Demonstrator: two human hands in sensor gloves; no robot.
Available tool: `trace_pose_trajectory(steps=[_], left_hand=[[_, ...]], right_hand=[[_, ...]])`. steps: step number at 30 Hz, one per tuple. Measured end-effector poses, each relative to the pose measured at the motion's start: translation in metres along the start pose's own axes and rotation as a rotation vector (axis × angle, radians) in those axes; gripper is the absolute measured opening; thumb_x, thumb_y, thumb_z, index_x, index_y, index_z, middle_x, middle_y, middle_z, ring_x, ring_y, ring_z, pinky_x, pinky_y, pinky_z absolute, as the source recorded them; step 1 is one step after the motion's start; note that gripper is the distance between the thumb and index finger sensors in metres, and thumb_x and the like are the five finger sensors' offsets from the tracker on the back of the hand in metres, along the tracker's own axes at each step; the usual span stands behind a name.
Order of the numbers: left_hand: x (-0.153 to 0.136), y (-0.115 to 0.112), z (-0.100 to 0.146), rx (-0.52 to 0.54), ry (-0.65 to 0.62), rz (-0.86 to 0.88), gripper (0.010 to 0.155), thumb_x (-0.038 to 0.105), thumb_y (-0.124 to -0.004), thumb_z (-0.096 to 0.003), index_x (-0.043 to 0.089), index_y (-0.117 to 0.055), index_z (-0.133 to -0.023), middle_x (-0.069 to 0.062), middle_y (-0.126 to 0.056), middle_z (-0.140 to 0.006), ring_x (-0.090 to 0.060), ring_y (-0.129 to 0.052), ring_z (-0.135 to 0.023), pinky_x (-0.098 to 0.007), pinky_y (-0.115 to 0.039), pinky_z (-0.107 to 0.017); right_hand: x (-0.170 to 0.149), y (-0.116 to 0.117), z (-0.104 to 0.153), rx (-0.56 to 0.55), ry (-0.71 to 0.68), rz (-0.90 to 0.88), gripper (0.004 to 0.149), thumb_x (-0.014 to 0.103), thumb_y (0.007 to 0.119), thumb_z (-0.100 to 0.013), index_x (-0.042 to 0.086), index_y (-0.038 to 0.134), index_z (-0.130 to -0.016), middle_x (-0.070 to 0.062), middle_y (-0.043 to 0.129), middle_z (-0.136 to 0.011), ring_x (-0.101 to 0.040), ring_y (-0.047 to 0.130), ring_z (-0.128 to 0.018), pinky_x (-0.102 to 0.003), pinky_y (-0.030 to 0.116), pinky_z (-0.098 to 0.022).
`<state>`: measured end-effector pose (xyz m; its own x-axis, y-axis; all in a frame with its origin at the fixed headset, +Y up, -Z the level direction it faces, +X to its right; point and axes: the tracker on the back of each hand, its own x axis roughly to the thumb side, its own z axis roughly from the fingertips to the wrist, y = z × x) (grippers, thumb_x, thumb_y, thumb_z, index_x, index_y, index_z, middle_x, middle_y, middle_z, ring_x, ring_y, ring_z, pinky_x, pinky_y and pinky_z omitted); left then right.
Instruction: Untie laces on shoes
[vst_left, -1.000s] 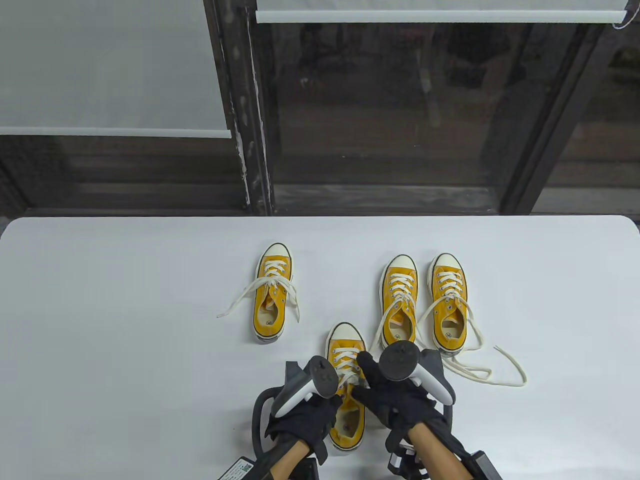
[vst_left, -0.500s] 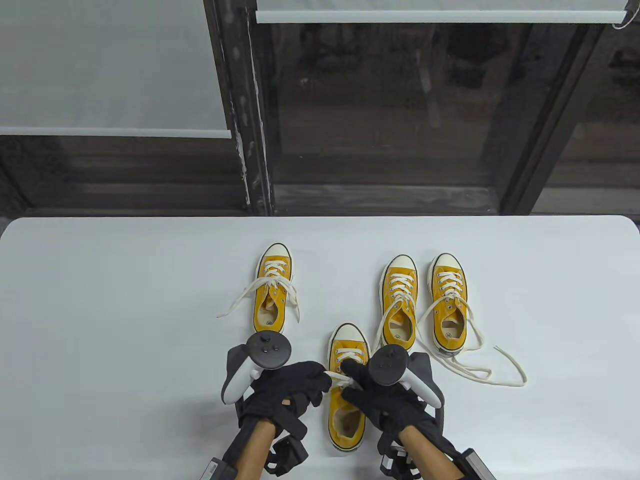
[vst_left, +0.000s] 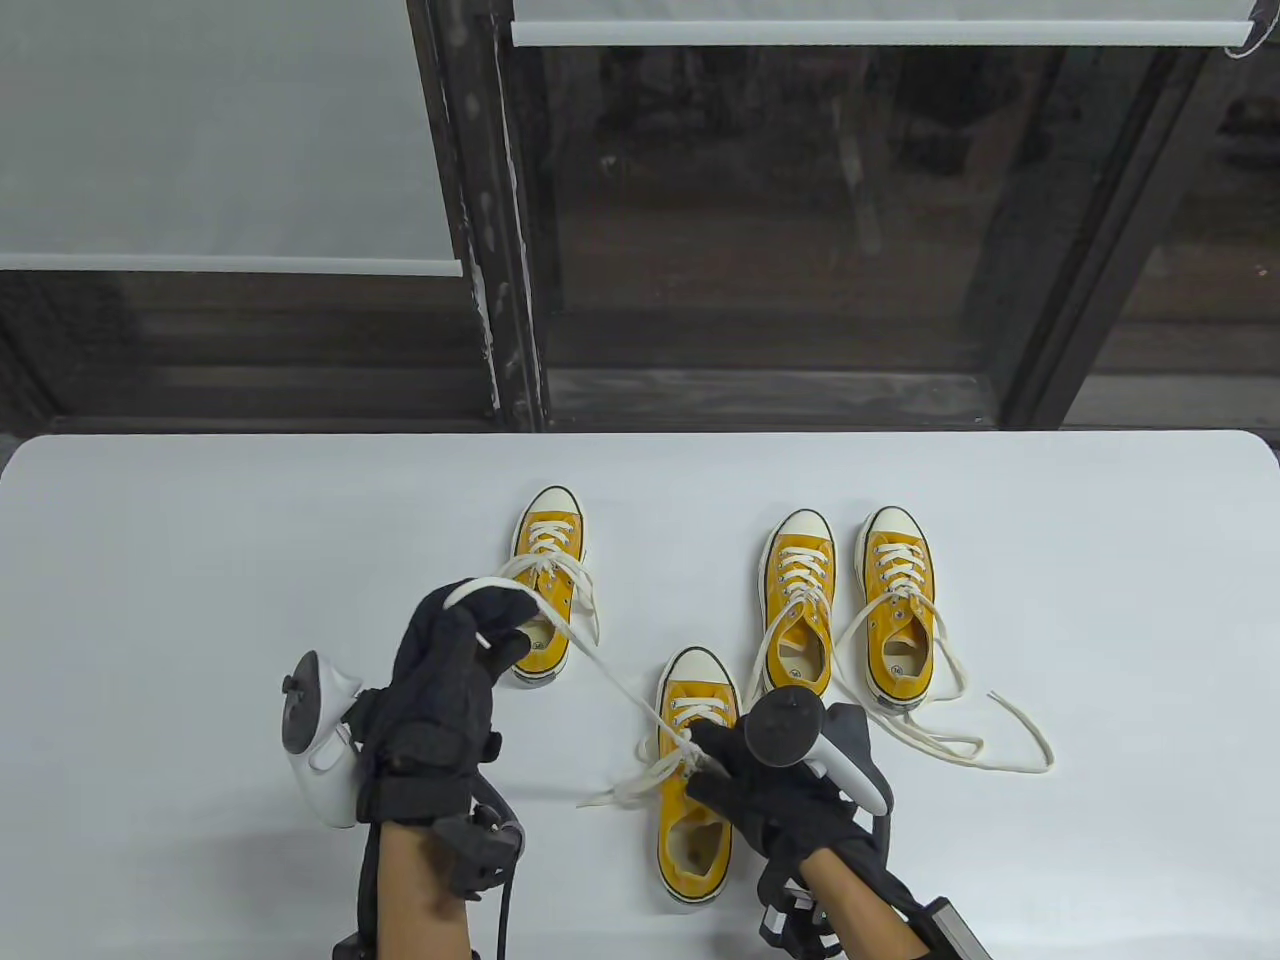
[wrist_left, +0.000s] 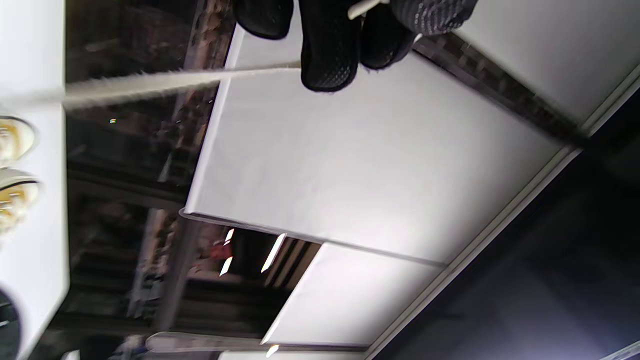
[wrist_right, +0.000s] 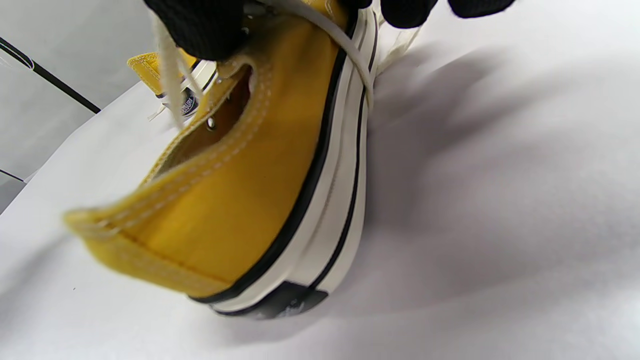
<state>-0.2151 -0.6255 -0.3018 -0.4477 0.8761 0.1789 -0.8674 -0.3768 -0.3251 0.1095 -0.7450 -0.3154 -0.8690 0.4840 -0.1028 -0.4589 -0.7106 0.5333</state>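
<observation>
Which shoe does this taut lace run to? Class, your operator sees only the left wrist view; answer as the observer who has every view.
Observer: In the table view the lace slants from the raised left hand down to the nearest shoe.
Operator: Is anything steadying that shoe?
Observer: Yes, the right hand grips it at its laced top; the right wrist view shows the thumb on one side and the fingers on the other.
Operator: What about the shoes at the edge of my view?
Observer: The right-hand pair trails loose lace ends across the table.
</observation>
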Motion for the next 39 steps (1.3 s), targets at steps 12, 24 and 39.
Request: trace_pose_trajectory(steps=[12,24,39], left_hand=[[-0.008,0.026,0.027,0.571,0.513,-0.952,0.043,0.045,-0.067,-0.0636,0.022,-0.075,-0.099,-0.007,-0.078,-0.107,-0.035,-0.057,-0.111,-0.068,-0.039,-0.08],[-0.05,-0.021,-0.003,0.22,0.671,-1.301,0.093,0.055,-0.078,-0.0556,0.018,-0.023,-0.12,-0.017,-0.025,-0.128,-0.047,-0.02,-0.118,-0.073,-0.027,-0.08],[-0.105,-0.073,-0.016,-0.2,0.669,-1.17,0.045,0.045,-0.073,-0.0598,0.018,-0.082,-0.095,-0.004,-0.094,-0.084,-0.027,-0.085,-0.091,-0.063,-0.056,-0.076]], right_hand=[[0.002,0.002,0.001,-0.007,-0.011,0.005,0.056,0.051,0.059,-0.068,0.048,0.03,-0.115,-0.012,0.015,-0.12,-0.04,0.034,-0.111,-0.061,0.042,-0.077],[0.002,-0.02,0.02,-0.317,-0.043,0.0,0.035,0.042,0.065,-0.066,0.035,0.065,-0.1,-0.009,0.044,-0.116,-0.031,0.061,-0.104,-0.058,0.054,-0.074],[-0.005,-0.035,0.031,-0.4,-0.008,-0.075,0.047,0.058,0.065,-0.062,0.02,0.092,-0.063,-0.004,0.079,-0.094,-0.031,0.081,-0.085,-0.055,0.064,-0.066]])
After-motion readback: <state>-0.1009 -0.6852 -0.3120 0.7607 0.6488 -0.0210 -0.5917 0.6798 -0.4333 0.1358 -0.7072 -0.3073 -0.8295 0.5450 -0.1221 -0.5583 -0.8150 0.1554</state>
